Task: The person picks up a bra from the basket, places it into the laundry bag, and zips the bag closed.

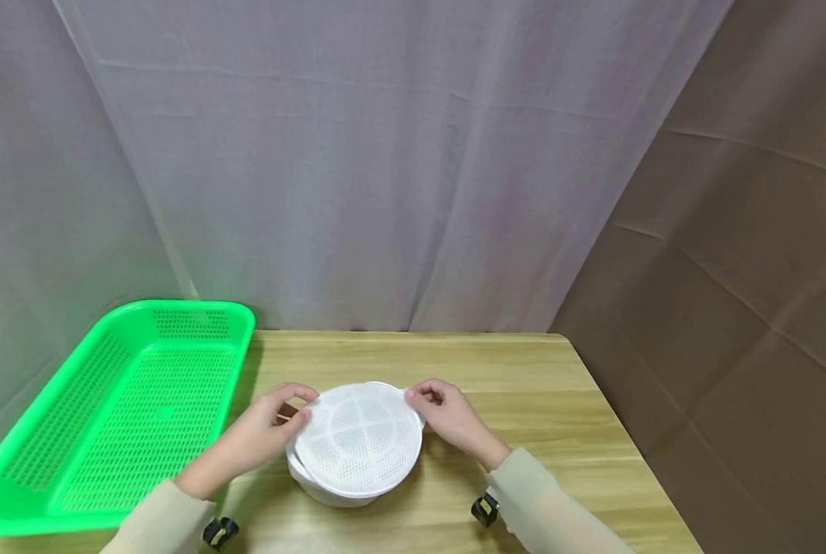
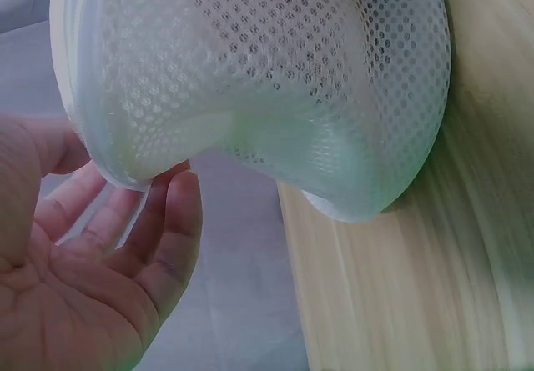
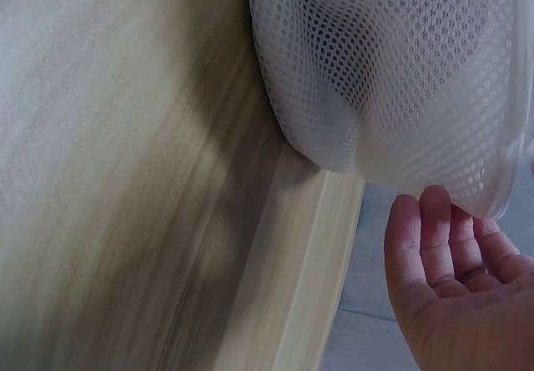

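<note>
A round white mesh laundry bag point(image 1: 359, 438) stands on the wooden table, its flat mesh top facing up. Its soft side wall point(image 2: 275, 62) is dented inward in the left wrist view, and another fold shows in the side mesh point(image 3: 367, 96) in the right wrist view. My left hand point(image 1: 263, 431) pinches the rim on the left, thumb above and fingers beneath. On the far right side of the rim, my right hand point(image 1: 454, 419) pinches the edge between thumb and fingers. The inside of the bag is mostly hidden.
To the left lies a large green plastic basket point(image 1: 235, 385) with slotted sides and floor, close to my left forearm. The table point(image 1: 551, 431) ends at a grey curtain point(image 1: 357, 192) behind and a brown cloth point(image 1: 752, 308) on the right.
</note>
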A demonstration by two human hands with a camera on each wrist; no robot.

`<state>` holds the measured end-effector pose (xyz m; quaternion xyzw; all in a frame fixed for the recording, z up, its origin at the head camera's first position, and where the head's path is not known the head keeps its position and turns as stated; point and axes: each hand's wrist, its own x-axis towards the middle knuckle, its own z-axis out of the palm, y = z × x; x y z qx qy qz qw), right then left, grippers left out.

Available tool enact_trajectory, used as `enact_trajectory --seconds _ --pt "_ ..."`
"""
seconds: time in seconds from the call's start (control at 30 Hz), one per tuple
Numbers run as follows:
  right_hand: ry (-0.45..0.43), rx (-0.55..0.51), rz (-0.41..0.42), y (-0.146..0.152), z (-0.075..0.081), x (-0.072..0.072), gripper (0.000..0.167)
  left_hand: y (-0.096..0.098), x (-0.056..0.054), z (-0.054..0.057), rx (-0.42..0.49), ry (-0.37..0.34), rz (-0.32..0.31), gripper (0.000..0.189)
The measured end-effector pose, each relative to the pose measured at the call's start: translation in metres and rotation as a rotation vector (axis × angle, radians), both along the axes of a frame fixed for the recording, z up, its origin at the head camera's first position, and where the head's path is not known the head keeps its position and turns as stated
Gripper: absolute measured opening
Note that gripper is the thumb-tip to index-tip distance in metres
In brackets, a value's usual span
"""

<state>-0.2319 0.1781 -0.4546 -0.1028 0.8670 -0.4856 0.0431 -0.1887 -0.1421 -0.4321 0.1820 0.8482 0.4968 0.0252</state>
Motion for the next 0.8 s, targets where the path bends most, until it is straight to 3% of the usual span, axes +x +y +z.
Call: enact_trajectory --seconds 0.37,0.6,0.73,0.8 --pt "0.038 0.056 0.043 0.007 -0.005 -0.001 0.027 0.014 -0.009 -0.005 -0.127 -0.1 0.021 0.042" --pt "0.052 0.045 0.059 0.003 -0.004 -0.003 0.025 0.016 -0.013 0.001 -0.086 -0.172 -0.023 0.046" --pt "0.055 0.047 0.052 0.002 -0.001 -0.001 0.022 0.016 -0.018 0.003 -0.034 -0.204 -0.017 0.049" --pt "0.053 0.043 0.047 0.0 0.008 0.005 0.021 0.017 -0.02 0.004 -0.012 -0.215 0.006 0.05"
